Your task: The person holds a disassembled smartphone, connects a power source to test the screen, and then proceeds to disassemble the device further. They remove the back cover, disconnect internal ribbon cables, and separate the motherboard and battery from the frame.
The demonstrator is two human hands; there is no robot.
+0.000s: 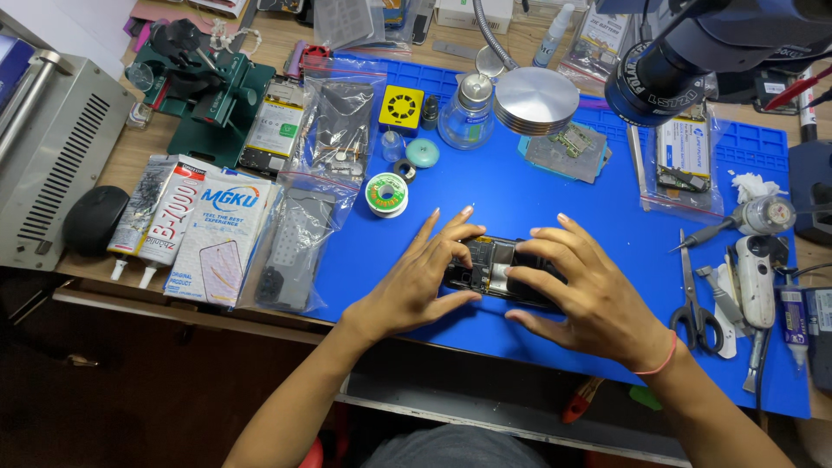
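Blue work mat (pixel 555 195) across the desk (pixel 130 160), scissors (pixel 693 303) at the right edge, solder spool (pixel 386 193) near centre, glass bottle (pixel 468 113) behind, black mouse (pixel 95 219) far left, glue tubes (pixel 160 217) beside it

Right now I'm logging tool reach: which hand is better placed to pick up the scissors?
Probably the right hand: the scissors lie on the mat just beside it. The left hand is across the opened phone.

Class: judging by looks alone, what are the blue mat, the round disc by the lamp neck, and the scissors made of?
Mat: probably silicone, matte blue with moulded compartments.
Disc: metal, brushed and shiny.
Scissors: bright steel blades, black handles, likely plastic.
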